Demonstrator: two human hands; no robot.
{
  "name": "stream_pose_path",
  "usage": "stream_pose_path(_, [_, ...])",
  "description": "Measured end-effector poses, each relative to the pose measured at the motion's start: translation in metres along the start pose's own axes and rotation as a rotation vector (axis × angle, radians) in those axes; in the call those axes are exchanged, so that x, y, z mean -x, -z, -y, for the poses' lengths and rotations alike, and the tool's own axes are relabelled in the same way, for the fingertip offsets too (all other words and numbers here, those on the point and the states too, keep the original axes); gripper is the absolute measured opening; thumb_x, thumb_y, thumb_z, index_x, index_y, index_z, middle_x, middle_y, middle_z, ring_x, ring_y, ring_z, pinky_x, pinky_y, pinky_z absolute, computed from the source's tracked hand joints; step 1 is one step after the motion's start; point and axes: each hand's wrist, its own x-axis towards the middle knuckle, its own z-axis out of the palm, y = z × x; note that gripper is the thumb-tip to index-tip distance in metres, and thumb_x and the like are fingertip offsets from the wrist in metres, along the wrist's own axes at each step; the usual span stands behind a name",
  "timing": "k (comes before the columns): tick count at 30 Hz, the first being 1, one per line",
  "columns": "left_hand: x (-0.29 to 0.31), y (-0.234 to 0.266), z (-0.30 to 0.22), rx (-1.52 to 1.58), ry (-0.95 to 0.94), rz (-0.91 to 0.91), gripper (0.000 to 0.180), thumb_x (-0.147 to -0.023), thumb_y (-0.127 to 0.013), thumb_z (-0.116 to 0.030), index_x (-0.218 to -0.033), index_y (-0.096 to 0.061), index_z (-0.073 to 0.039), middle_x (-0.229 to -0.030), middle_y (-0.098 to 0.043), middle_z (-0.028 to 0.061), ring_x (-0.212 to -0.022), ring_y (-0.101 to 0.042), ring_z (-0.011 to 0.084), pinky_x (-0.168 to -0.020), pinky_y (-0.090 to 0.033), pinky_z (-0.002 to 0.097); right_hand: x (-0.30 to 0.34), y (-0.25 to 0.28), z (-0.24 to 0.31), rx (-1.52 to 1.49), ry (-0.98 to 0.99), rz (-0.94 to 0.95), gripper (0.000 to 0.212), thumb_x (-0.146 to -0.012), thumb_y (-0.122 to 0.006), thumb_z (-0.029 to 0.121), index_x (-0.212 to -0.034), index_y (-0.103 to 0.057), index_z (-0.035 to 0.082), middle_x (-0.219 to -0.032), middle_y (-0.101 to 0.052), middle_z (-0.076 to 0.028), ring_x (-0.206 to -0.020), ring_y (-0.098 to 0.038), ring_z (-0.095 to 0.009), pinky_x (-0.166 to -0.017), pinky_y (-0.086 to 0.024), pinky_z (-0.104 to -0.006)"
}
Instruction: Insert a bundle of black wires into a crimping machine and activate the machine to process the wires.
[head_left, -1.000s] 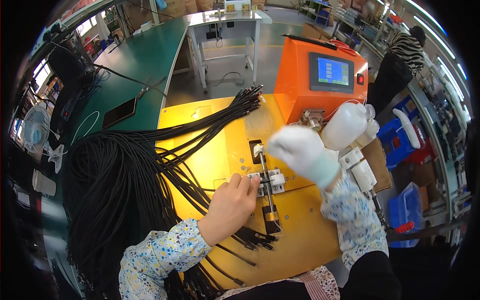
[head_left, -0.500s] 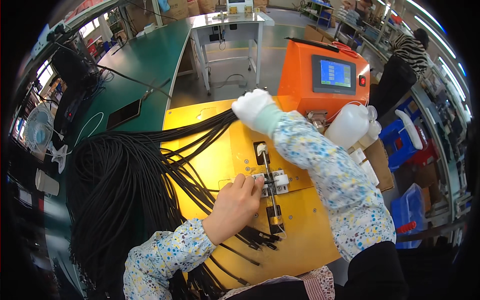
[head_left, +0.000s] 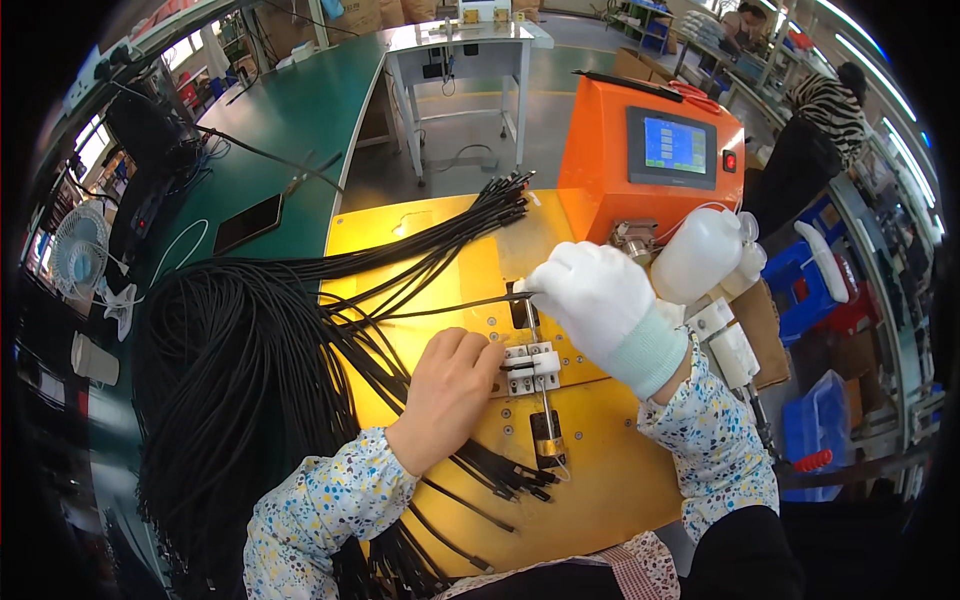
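Observation:
My bare left hand [head_left: 447, 395] has its fingers curled together at the left side of a small white clamping fixture [head_left: 530, 368] with metal rods above and below it. A short dark stretch of cable shows between the fingertips and the fixture; the rest of that grip is hidden. In a white glove, my right hand [head_left: 595, 305] pinches the end of a black cable [head_left: 440, 308] just above the fixture. That cable runs left to a large bundle of black cables [head_left: 230, 370]. Several cable ends [head_left: 500, 203] lie fanned together on the yellow plate [head_left: 590, 490].
An orange machine [head_left: 590, 150] with a lit screen [head_left: 672, 148] stands at the back right. Beside it are a white plastic bottle [head_left: 697, 255] and white blocks [head_left: 733, 355]. More cable ends [head_left: 520, 480] lie at the front. A phone [head_left: 248, 224] rests on the green table [head_left: 290, 110].
My right hand has left the far cable ends and come nearer, drawing one cable end toward the fixture. My left hand has shifted slightly left, uncovering more of the fixture.

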Motion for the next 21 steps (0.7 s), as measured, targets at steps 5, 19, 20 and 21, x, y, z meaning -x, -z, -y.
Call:
stream_pose_path(5, [0.002,0.006,-0.002,-0.022,-0.021,0.081,0.019,-0.073,-0.065,-0.002,-0.092,-0.06,-0.003,-0.089,-0.059,0.0087,-0.088,-0.054,0.0268,-0.08,-0.046,0.0345,0.013,-0.004,-0.001,-0.204,-0.207,-0.031,0.009,-0.076,-0.071,0.01,-0.08,-0.063,0.007,-0.076,-0.057,-0.008,-0.077,-0.058,-0.029,-0.07,-0.047,-0.0374])
stream_pose_path(19, [0.001,0.011,-0.005,0.131,-0.072,0.176,0.039,-0.074,-0.061,0.0,-0.113,-0.063,-0.004,-0.085,-0.055,0.0062,-0.077,-0.053,0.0223,-0.068,-0.048,0.0317,0.056,-0.024,-0.008,-0.601,-0.199,0.111,0.01,-0.075,-0.071,0.007,-0.083,-0.065,0.004,-0.079,-0.061,-0.009,-0.079,-0.059,-0.028,-0.072,-0.047,-0.0363])
stream_pose_path(20, [0.001,0.011,-0.007,0.05,-0.123,0.164,0.039,-0.075,-0.06,-0.002,-0.114,-0.062,-0.001,-0.082,-0.052,0.0066,-0.077,-0.052,0.0217,-0.067,-0.047,0.0312,0.054,-0.019,-0.014,-0.678,-0.253,0.165,0.01,-0.076,-0.071,0.008,-0.084,-0.066,0.004,-0.08,-0.061,-0.009,-0.078,-0.06,-0.028,-0.071,-0.048,-0.0359])
stream_pose_path(21, [0.001,0.011,-0.008,-0.035,-0.169,0.157,0.039,-0.077,-0.059,-0.005,-0.115,-0.06,0.002,-0.08,-0.05,0.007,-0.076,-0.051,0.0211,-0.066,-0.045,0.0307,0.049,-0.018,-0.02,-0.762,-0.302,0.22,0.01,-0.077,-0.071,0.008,-0.085,-0.066,0.003,-0.08,-0.062,-0.01,-0.077,-0.061,-0.027,-0.07,-0.048,-0.0355])
